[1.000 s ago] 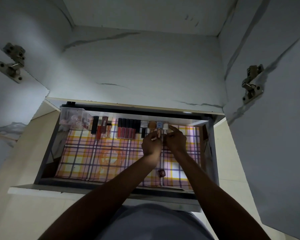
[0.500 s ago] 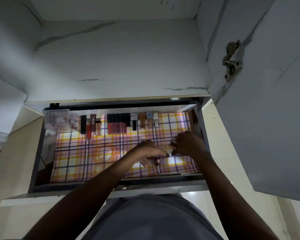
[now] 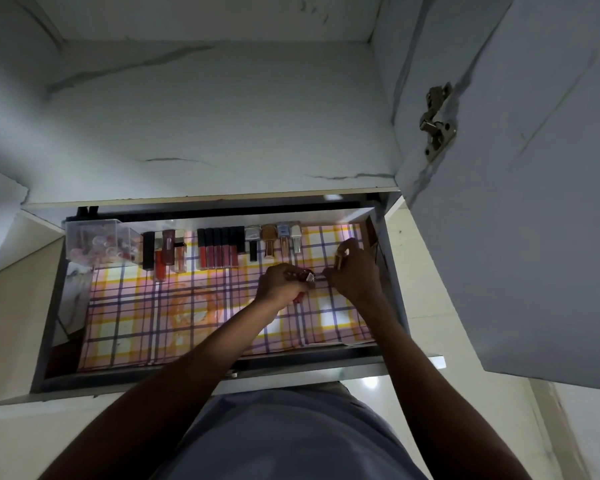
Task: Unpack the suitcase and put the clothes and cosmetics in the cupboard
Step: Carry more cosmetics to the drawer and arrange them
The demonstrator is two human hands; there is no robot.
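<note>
A: What are the fingers doing?

B: The left hand (image 3: 281,284) is curling round a small red bottle (image 3: 305,276); its silvery cap is poking out toward the right hand. A second reddish piece (image 3: 298,298) is showing just under the palm, but I cannot tell whether it belongs to the same bottle. The right hand (image 3: 354,275) is pinching a slim pale stick (image 3: 340,261) between thumb and forefinger, the other fingers bent in. Both hands are hovering over the checked liner (image 3: 174,306) inside the open drawer (image 3: 222,370).

A: How many cosmetics are lying along the back?

B: I am counting four nail-polish bottles (image 3: 273,241) side by side, caps toward the person, just beyond the hands. Left of them five dark-capped lip-gloss tubes (image 3: 218,249) are sitting in one tight row. Further left three or four mixed tubes (image 3: 165,251) are lying together; they overlap, so the count is unsure. One clear plastic box (image 3: 99,247) of small round pieces is filling the far left corner.

A: Anything crowding the hands?

B: The right hand is working close to the drawer's right wall. The open cupboard door (image 3: 520,202), with one metal hinge (image 3: 437,123), is hanging above that side. The person's grey shirt (image 3: 291,438) is pressing near the drawer front.
</note>
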